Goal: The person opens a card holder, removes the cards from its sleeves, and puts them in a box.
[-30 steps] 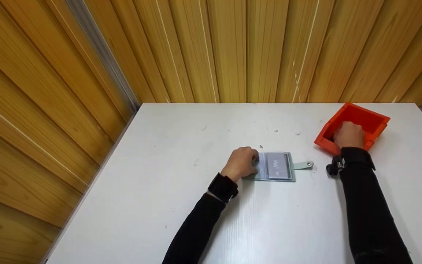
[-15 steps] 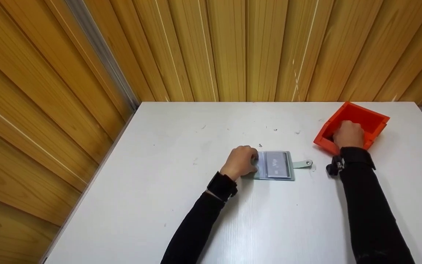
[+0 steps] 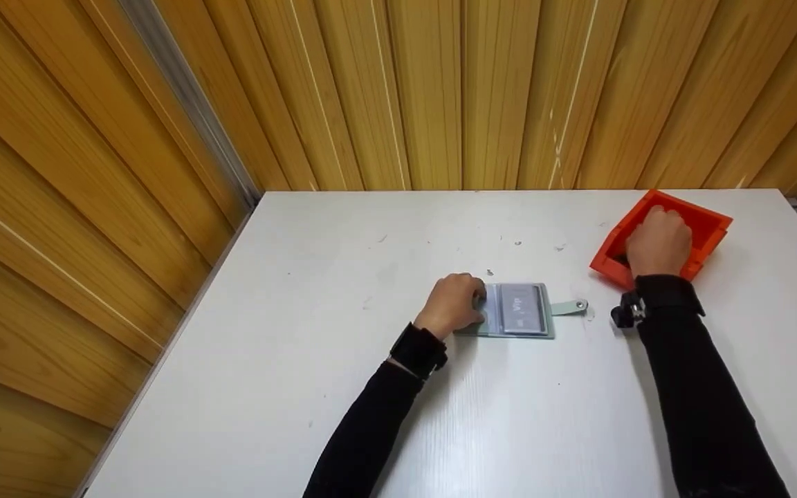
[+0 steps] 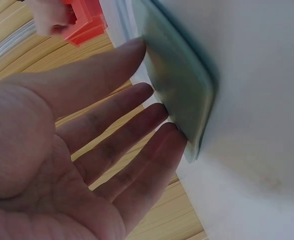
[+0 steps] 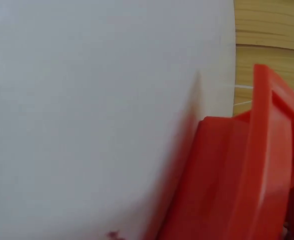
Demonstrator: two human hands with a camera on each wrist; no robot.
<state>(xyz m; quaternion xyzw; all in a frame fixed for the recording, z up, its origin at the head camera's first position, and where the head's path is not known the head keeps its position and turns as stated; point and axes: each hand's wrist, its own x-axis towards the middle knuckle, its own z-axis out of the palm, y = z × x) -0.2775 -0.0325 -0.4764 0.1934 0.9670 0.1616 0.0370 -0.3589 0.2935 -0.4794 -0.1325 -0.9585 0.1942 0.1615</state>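
A pale green card holder (image 3: pixel 547 315) lies spread on the table, its clear sleeves facing up. A grey card (image 3: pixel 521 308) marked "Vip" shows in the right-hand sleeve, and a snap strap (image 3: pixel 569 307) sticks out to the right. My left hand (image 3: pixel 450 304) rests on the holder's left part; in the left wrist view the thumb and fairly straight fingertips touch the green flap (image 4: pixel 179 75). My right hand (image 3: pixel 660 242) reaches into a red bin (image 3: pixel 710 228), knuckles up. Its fingertips are hidden, so I cannot tell what it holds.
The white table (image 3: pixel 301 311) runs back to a wood-patterned wall (image 3: pixel 426 97), with another such wall (image 3: pixel 59 207) on the left. Something dark (image 3: pixel 622 259) shows inside the bin, left of the right hand. The bin stands near the table's back right corner.
My right hand has shifted slightly up and back inside the bin, with the knuckles showing more. My left hand and the card holder stay where they were.
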